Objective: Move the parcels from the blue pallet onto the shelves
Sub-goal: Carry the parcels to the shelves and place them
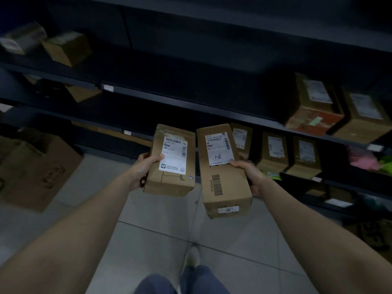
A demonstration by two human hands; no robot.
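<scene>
I hold two brown cardboard parcels side by side in front of dark metal shelves [191,105]. My left hand [144,168] grips the shorter parcel [171,160] by its left side, thumb on its white label. My right hand [250,175] grips the longer parcel [222,172] by its right side; that label bears a handwritten "8-1". Both parcels hang above the tiled floor, level with the lower shelf. The blue pallet is not in view.
Several labelled boxes [275,153] stand on the lower shelf right of my hands, two bigger ones [316,107] on the shelf above. More boxes [65,47] sit upper left. A large flattened carton [38,166] lies on the floor at left. My shoe [192,256] is below.
</scene>
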